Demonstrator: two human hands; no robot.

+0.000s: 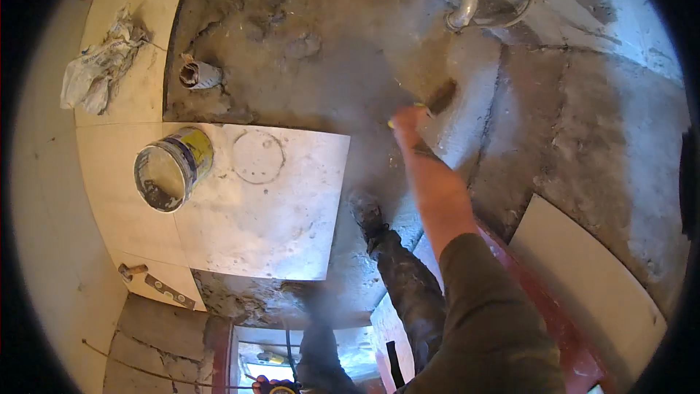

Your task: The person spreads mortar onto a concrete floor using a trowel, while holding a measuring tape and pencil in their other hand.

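Presently, centre frame: your right hand (408, 117), clenched around a yellow-marked tool (391, 124), its far end blurred, over the dusty floor (299, 66). Bottom edge: your left hand (260, 385), cropped, beside a yellow-and-black object (281, 389); its grip cannot be told. Left: one bucket (194, 155) stands on pale boards (284, 233). Upper left: crumpled bag (106, 76).

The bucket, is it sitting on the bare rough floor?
No, the bucket sits on the pale tiles.
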